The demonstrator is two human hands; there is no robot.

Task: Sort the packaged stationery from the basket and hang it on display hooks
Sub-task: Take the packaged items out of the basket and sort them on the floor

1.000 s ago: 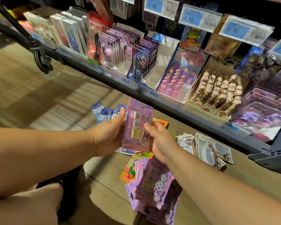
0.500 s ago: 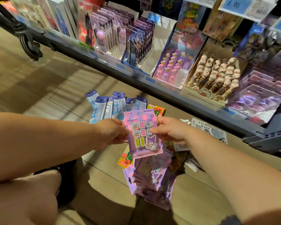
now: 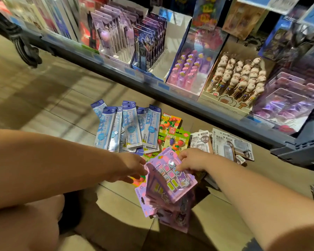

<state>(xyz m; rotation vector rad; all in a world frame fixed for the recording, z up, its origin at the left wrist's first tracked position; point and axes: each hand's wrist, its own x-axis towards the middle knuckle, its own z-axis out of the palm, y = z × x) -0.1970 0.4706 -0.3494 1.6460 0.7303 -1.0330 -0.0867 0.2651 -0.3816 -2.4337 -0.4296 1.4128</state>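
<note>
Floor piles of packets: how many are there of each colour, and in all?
Blue ruler packs: 1 pile
Green-and-orange fruit packs: 1 pile
White packs: 1 pile
Purple packs: 1 pile, under the purple pack the right hand pinches
Total: 4 piles

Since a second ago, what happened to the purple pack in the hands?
The purple pack came down from in front of the shelf toward the purple pile on the floor. The left hand seems to have loosened its grip, now lying straight at its edge; the right hand still pinches the top. The ruler packs stayed put.
</note>
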